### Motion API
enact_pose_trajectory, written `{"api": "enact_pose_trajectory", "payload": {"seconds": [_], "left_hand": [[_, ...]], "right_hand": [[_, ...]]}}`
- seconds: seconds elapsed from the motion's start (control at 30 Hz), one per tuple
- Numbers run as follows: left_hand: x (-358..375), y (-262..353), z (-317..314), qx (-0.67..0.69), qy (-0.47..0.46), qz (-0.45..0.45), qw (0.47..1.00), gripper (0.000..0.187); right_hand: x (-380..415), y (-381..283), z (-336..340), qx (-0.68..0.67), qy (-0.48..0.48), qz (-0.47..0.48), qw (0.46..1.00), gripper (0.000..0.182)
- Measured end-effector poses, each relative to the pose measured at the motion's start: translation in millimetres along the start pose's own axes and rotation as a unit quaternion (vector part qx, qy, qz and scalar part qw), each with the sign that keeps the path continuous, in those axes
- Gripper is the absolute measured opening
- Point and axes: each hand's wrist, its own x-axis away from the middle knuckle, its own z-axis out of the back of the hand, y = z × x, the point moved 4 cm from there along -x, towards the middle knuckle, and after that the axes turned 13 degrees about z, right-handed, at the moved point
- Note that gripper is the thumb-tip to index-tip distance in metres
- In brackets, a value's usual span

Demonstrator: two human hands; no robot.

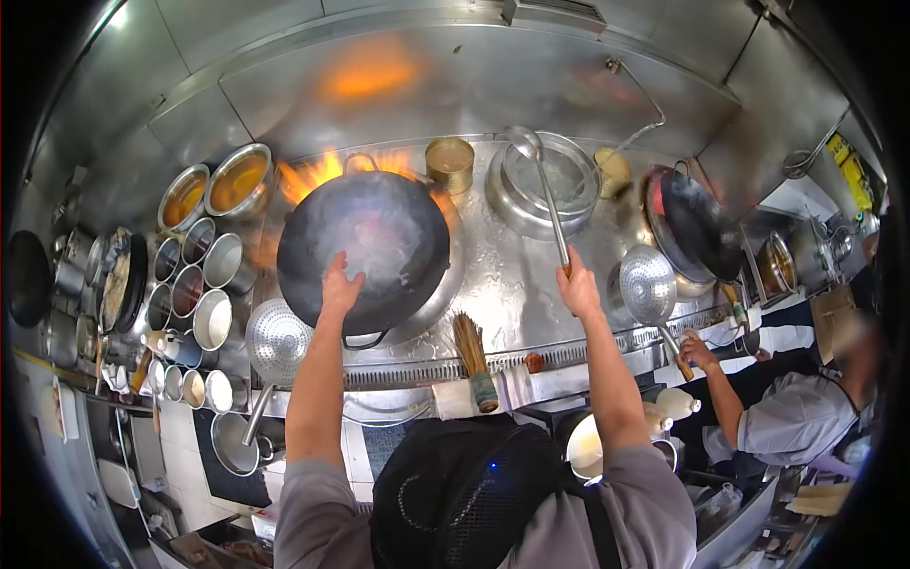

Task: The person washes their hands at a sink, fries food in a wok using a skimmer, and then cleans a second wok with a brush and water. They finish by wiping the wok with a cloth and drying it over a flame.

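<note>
My left hand (341, 286) is over the near left part of a large black wok (422, 223), thumb and fingers apart, holding nothing. Flames rise behind the wok, and steam blurs some reddish food (377, 232) inside it. In my right hand (580, 287) is the handle of a long steel ladle (550, 201). The ladle's bowl is at the far rim of a round steel pot (502, 204) that contains greyish liquid. A bamboo wok brush (469, 346) lies between my arms at the stove's front edge.
A perforated strainer (278, 343) rests left of my left forearm. Several seasoning containers (212, 321) and two bowls of orange liquid (237, 182) stand at left. On the right, a co-worker's hand (700, 353) is beside another strainer (647, 284), near a second wok (700, 228).
</note>
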Motion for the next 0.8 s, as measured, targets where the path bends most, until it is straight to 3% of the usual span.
{"api": "enact_pose_trajectory", "payload": {"seconds": [0.2,0.27,0.3,0.33,0.37,0.4,0.43,0.5,0.63,0.77,0.8], "left_hand": [[11.9,6.7,-2.5,0.02,-0.003,-0.02,1.0,0.064],[10.0,3.0,-10.1,0.026,0.008,-0.036,0.999,0.062],[7.9,0.6,-12.6,0.031,0.022,-0.051,0.998,0.06],[8.1,1.7,-13.1,0.032,0.021,-0.052,0.998,0.06],[9.2,4.8,-13.9,0.029,0.02,-0.064,0.997,0.056],[10.0,7.7,-15.0,0.026,0.02,-0.075,0.997,0.053],[9.4,9.6,-16.8,0.028,0.021,-0.074,0.997,0.053],[6.4,12.4,-21.3,0.039,0.021,-0.079,0.996,0.046],[-6.2,16.9,-40.4,0.037,0.014,-0.097,0.994,0.042],[-8.7,26.6,-55.9,0.03,-0.055,-0.042,0.997,0.039],[-8.8,35.4,-60.1,0.037,-0.086,-0.016,0.996,0.038]], "right_hand": [[-23.2,54.2,-10.8,0.116,0.04,-0.022,0.992,0.044],[-29.8,54.4,-11.5,-0.187,-0.029,-0.137,0.972,0.027],[-31.2,50.1,-3.4,-0.186,-0.028,-0.136,0.973,0.027],[-29.0,43.9,1.5,-0.394,-0.013,-0.188,0.9,0.02],[-25.7,31.1,7.7,-0.582,0.002,-0.23,0.78,0.017],[-20.2,19.3,16.5,-0.629,0.0,-0.251,0.736,0.011],[-14.5,11.6,27.2,-0.628,-0.002,-0.251,0.737,0.011],[2.1,-5.3,42.3,-0.715,-0.036,-0.262,0.647,0.013],[44.7,-58.1,80.0,-0.727,-0.057,-0.258,0.634,0.019],[80.7,-98.9,93.8,-0.735,-0.107,-0.264,0.615,0.029],[86.6,-110.7,95.1,-0.708,-0.145,-0.253,0.643,0.032]]}}
